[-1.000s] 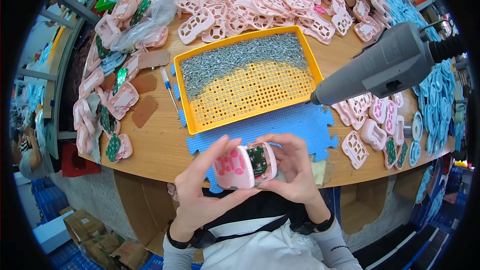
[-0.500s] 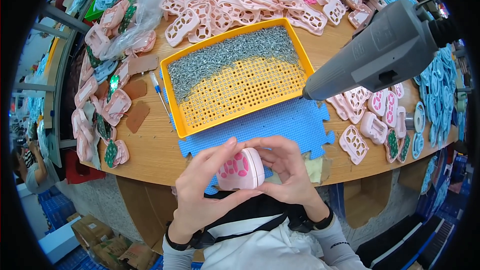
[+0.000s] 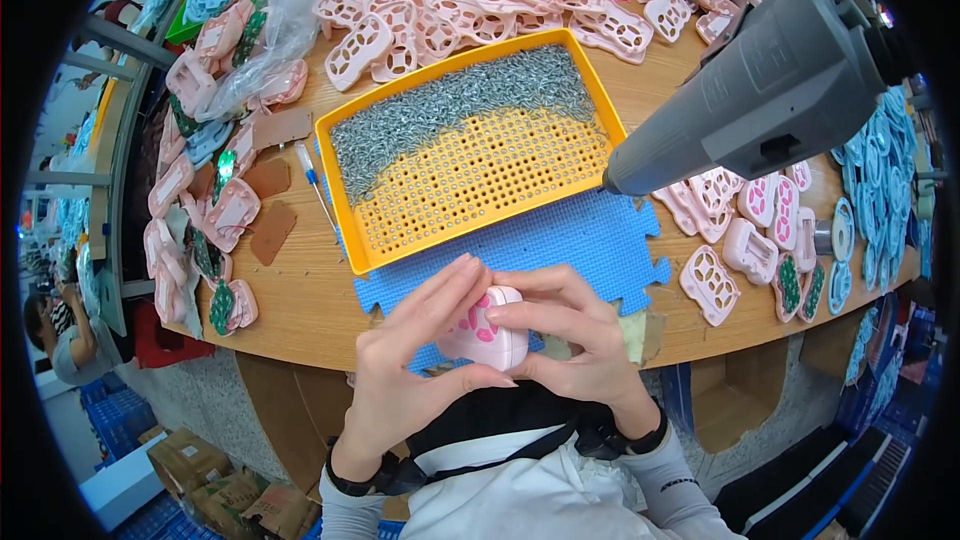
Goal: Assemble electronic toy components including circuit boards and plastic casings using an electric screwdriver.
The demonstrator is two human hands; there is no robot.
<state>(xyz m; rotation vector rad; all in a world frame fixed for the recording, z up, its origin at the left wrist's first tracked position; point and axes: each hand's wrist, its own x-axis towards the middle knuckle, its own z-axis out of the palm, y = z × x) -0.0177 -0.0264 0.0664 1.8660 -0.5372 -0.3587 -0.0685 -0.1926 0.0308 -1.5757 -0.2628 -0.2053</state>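
Between my two hands is a pale pink plastic casing (image 3: 497,348) with bright pink rounded buttons on its face, tilted, its seam side turned to the right. My left hand (image 3: 405,360) wraps its left and far side, thumb along the near edge. My right hand (image 3: 575,335) grips the right end, a finger lying across the face and the thumb below. Beyond them a yellow tray (image 3: 385,262) of small silver screws rests on a blue foam mat (image 3: 610,240). A grey electric screwdriver (image 3: 745,90) slants in from the upper right, its tip at the tray's right edge.
Pink perforated shells (image 3: 450,0) are heaped at the back. Pink casings with green circuit boards (image 3: 222,305) line the left side, near a pen (image 3: 312,180) and brown cardboard pieces (image 3: 272,232). On the right lie more pink shells (image 3: 709,285) and stacked light blue frames (image 3: 880,160).
The casing has turned a little in my hands. A finger of my right hand has come over onto its button face; the left hand keeps its hold.
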